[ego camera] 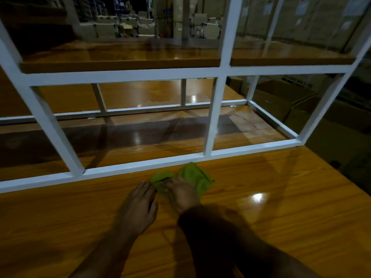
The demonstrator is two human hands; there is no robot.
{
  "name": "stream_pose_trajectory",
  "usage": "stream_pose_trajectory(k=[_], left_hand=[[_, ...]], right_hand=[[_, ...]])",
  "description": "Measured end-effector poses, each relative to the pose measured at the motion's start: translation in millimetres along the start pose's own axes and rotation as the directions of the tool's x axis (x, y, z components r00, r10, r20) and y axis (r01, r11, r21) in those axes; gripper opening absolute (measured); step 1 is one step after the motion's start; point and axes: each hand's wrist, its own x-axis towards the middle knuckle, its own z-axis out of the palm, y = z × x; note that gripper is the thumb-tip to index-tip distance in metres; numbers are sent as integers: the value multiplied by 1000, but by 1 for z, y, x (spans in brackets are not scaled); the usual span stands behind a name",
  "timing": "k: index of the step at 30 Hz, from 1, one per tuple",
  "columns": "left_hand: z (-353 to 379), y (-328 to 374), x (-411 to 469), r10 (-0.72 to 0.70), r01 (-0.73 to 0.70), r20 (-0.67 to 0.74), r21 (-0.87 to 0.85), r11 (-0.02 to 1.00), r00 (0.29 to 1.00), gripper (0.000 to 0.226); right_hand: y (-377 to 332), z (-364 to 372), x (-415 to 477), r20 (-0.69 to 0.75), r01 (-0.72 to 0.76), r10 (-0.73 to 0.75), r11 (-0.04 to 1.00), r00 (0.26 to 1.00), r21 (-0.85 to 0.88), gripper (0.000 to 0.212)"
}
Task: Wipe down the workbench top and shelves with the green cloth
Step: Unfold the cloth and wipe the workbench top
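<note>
Glossy wood-grain worktop (281,217) with bright light reflections, smooth white painted metal frame (140,166), shiny wooden shelf (120,65), soft crumpled green cloth (197,177), matt brown cardboard boxes (331,133) beyond the worktop's right edge

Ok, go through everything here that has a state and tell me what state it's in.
green cloth: bunched up on the workbench top, beside the white frame's bottom rail.
right hand: grips the cloth.
left hand: fingers straight, fingertips at the cloth's edge.
workbench top: glossy, reflecting a light.
white frame: standing upright on the bench.
</note>
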Motion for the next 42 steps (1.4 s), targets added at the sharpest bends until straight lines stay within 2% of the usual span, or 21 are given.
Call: stream_pose_trajectory(k=[3,5,7,10,13,17,19,21,23,27,30,33,35,37,39,41,42], left_hand=[[9,28,11,50,-50,22,-5,999,999,54],[17,47,18,81,-81,29,0,997,996,55],[23,68,26,84,-84,32,-12,996,996,60],[34,97,40,94,-93,21,-32,995,995,66],[44,127,60,76,-75,29,-39,996,997,67],[52,159,87,19,-18,31,-41,999,999,66],[55,168,98,7,-6,29,-29,1000,1000,64],[56,173,107,-10,10,25,-27,1000,1000,61],[58,177,115,-23,24,20,-16,1000,1000,54],[63,186,123,-71,71,5,-17,997,997,48],[66,188,123,-108,107,-24,-36,994,994,47],[68,189,121,-111,109,-67,-27,994,992,49],[69,189,123,-111,108,-85,-38,993,990,51],[69,189,123,-123,119,-86,-48,992,989,50],[70,189,124,-138,133,-84,-61,989,987,46],[70,190,123,-141,136,-91,-64,989,986,45],[71,190,124,-139,134,-96,-63,989,986,45]], right_hand=[[66,-36,-16,-80,-246,243,969,967,-31,37],[121,-67,-35,-122,-362,346,918,930,-161,37],[167,-94,-58,-217,-483,436,834,873,-267,55],[209,-114,-78,-280,-606,542,754,792,-256,69],[211,-114,-72,-179,-557,528,778,830,-291,68],[184,-105,-47,96,-234,277,918,956,-320,55],[186,-105,-43,160,-96,153,943,975,-320,53],[206,-115,-45,169,-32,91,947,981,-321,53],[240,-134,-52,148,-72,127,942,981,-328,54],[316,-183,-74,69,-263,309,891,948,-370,57],[364,-209,-99,-92,-470,465,828,880,-306,57],[389,-220,-116,-377,-682,595,714,710,-157,48],[389,-219,-106,-454,-716,639,698,621,3,36],[375,-215,-84,-450,-636,668,731,592,247,28],[357,-210,-62,-487,-485,647,762,586,429,27],[344,-212,-43,-616,-322,565,823,550,467,25],[342,-216,-35,-655,-258,487,870,578,420,21]])
